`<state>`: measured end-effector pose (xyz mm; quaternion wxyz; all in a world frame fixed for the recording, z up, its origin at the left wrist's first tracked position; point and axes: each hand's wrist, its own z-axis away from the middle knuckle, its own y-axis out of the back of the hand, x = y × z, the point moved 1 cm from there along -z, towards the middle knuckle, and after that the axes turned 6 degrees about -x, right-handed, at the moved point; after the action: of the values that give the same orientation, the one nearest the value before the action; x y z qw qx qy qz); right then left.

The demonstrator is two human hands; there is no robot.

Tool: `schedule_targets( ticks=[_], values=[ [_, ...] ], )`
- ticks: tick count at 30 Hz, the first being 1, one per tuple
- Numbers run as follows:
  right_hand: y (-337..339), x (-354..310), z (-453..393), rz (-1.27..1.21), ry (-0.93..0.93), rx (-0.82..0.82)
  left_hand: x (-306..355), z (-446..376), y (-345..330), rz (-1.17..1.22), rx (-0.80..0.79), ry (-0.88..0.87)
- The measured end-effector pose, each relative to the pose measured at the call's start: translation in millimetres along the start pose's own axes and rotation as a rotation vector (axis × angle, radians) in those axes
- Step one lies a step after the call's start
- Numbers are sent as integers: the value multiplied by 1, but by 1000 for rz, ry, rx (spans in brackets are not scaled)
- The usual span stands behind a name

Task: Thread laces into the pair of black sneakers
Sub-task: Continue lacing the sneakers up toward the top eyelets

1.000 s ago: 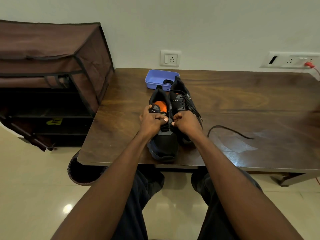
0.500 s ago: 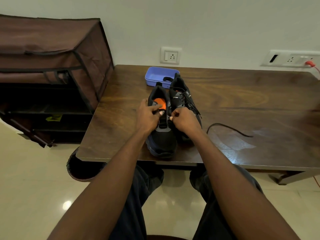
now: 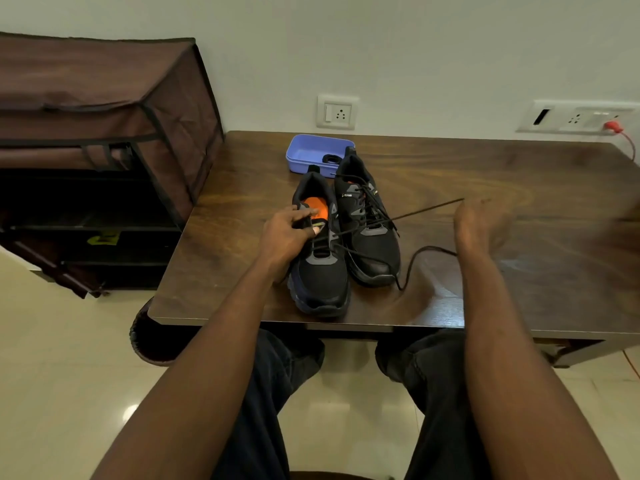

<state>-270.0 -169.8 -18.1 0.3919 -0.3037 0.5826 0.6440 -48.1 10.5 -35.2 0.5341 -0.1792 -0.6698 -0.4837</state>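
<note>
Behind the sneakers, a blue tray holds something black; left hand grips a tongue, right hand blurred.

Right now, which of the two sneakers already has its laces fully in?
The right sneaker, beside the blue tray: laces criss-cross up its front. The left sneaker, steadied by the left hand, shows its orange insole and only a low lace.

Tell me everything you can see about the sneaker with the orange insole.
The left sneaker is black mesh with grey eyelet patches, a glossy toe cap and an orange insole. It stands upright on the wooden table, toe toward the person, touching its laced partner. The left hand grips its tongue; a black lace runs from its lower eyelets to the blurred right hand.
</note>
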Motion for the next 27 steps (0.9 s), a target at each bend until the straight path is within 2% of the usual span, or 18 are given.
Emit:
schedule_targets(
  ticks=[3, 5, 7, 9, 11, 13, 15, 17, 21, 23, 26, 27],
  values=[
    [-7, 20, -25, 244, -14, 40, 2, 1, 1, 31, -29, 7],
    [-16, 2, 6, 471, 170, 88, 2, 1, 1, 49, -33, 9],
    [-38, -19, 45, 475, 436, -186, 3, 1, 1, 56, -38, 4],
    [-62, -27, 72, 558, 585, -471, 2, 1, 0, 58, -46, 5],
    [-78, -21, 82, 763, 692, -547, 3, 2, -1, 62, -49, 4],
    [-81, -23, 85, 841, 737, -506, 2, 1, -1, 67, -52, 12],
    [-75, -28, 83, 821, 698, -456, 0, 0, 0, 54, -59, 17],
    [-60, -31, 67, 687, 580, -379, -2, -1, 1, 35, -64, 20],
    [-14, -22, 21, 304, 243, 6, -4, -4, 3, 26, -74, 38],
    [-1, -4, -6, 146, 101, 53, -4, -5, 4, 34, -87, 53],
    [-9, 7, -18, 362, 74, 31, -3, -5, 4, 38, -84, 51],
    [-16, 2, -8, 412, 114, 85, -3, -5, 4, 33, -78, 42]
  ],
)
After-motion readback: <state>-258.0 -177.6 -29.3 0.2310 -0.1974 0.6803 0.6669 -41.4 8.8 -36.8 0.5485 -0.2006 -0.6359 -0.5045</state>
